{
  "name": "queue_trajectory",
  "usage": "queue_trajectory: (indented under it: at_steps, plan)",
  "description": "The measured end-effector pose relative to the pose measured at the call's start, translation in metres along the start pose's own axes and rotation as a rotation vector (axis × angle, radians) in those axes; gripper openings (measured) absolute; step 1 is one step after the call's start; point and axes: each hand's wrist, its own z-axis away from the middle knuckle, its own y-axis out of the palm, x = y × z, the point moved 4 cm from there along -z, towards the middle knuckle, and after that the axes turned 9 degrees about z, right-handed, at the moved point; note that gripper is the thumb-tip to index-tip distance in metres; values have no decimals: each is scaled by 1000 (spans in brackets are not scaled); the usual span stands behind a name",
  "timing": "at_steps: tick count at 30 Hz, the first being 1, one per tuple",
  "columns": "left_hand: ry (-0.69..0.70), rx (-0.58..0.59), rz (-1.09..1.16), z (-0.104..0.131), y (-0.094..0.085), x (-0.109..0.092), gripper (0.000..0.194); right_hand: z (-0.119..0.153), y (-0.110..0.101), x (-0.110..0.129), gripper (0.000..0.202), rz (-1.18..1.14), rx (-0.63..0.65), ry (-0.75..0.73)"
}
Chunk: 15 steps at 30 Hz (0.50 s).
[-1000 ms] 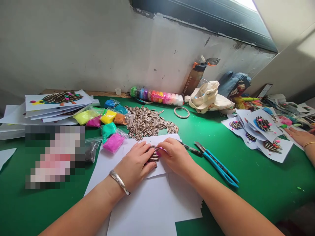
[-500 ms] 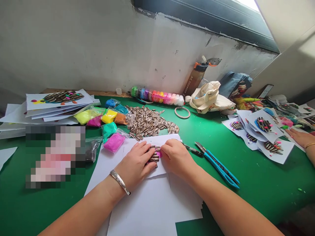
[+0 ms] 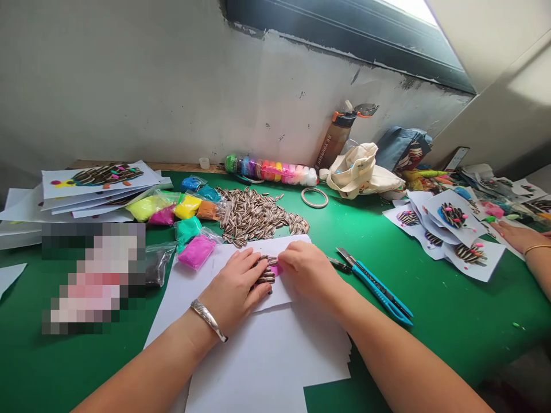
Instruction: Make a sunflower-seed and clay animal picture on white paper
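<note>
Left hand point(image 3: 236, 281) flat, fingers spread, lying over the seed piece point(image 3: 267, 275) and touching it. Right hand point(image 3: 307, 272) curled, fingertips bunched at the right edge of the same piece; can't tell if anything is pinched between them. Seed piece = striped seeds in rows on magenta clay point(image 3: 276, 269), partly covered by the left hand. It sits on a small white sheet point(image 3: 282, 297), which lies on top of bigger white paper point(image 3: 245, 355). Silver bracelet point(image 3: 209, 321) on left wrist.

Loose seed pile point(image 3: 256, 215) just beyond the sheet. Left of it, bagged clay: magenta bag point(image 3: 197, 252) at the paper's edge, green bag point(image 3: 188, 229), yellow bag point(image 3: 188, 206), dark bag point(image 3: 155, 265). Right of the right hand: black pen point(image 3: 340, 265), partly hidden, and blue cutter point(image 3: 381, 291), blade out.

Farther back: tape roll point(image 3: 314, 197), row of coloured tubs point(image 3: 271, 170), brown bottle point(image 3: 334, 143) with lid up, cream cloth bag point(image 3: 357, 172). Far left, paper stack point(image 3: 101, 195), seed hedgehog on top. Far right, seed-picture cards point(image 3: 454, 215) near another person's hand point(image 3: 514, 236). Everything on green table point(image 3: 451, 321).
</note>
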Motion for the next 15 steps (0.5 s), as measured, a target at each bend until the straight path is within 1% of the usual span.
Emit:
queue_trajectory:
  at_steps: [3,5,8,11,15]
  plan:
    - [-4,-2,15,0,-1,-1,31,-9,-10,-25,26,36,-79,120]
    - [-7,1,24,1,-1,-2,32,-18,-12,-39,27,97,-74,146]
    - [-12,10,31,1,-2,-3,34,-32,-7,-49,26,209,46,81]
    - [-26,25,33,1,-1,-3,34,-43,-2,-50,23,307,181,-14]
    - [-43,37,44,1,0,-2,33,-53,-1,-46,19,358,265,-110]
